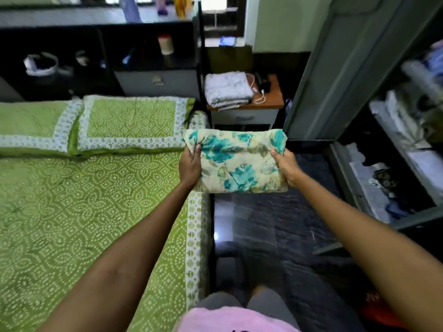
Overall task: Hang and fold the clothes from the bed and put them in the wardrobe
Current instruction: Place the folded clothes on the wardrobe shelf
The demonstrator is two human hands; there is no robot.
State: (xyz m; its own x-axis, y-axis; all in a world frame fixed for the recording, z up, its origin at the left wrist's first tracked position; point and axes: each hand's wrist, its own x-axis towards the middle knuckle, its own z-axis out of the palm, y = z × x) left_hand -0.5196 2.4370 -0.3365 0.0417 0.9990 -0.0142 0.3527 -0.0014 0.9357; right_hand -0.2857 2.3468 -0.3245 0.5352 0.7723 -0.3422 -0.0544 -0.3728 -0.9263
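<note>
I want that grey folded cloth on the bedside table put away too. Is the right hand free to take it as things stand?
Probably not yet. The right hand and left hand both hold the folded floral cloth, which hangs between them and the grey cloth on the bedside table.

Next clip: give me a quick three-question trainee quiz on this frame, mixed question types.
1. True or false: the folded floral cloth is lying flat on the bed.
2. Which hands grip the cloth? A) left hand only B) right hand only C) both
3. Fill in: the open wardrobe stands to the person's ____.

Key
1. False; it is held up past the bed's edge, partly over the floor.
2. C; one hand holds each side.
3. Right.
</note>
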